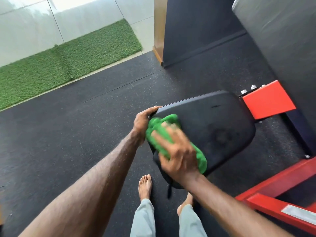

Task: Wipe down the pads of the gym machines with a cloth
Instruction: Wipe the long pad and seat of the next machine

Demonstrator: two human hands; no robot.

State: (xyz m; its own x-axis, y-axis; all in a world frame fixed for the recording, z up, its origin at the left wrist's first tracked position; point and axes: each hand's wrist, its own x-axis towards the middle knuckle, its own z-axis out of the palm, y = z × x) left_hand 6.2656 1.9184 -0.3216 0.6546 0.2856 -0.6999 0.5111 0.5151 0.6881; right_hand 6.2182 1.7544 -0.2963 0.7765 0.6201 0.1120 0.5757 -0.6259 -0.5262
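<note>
We look down at a black seat pad (213, 124) fixed to a red machine frame (268, 101), standing over a dark rubber floor (85, 117). Our left hand (142, 121) grips the pad's near left corner, fingers curled over its edge. Our right hand (177, 154), blurred, lies spread with fingers fairly straight on top of a bunched green cloth (159, 132), pressing it onto the pad's left half, so the cloth sits under the right hand and just beside the left.
</note>
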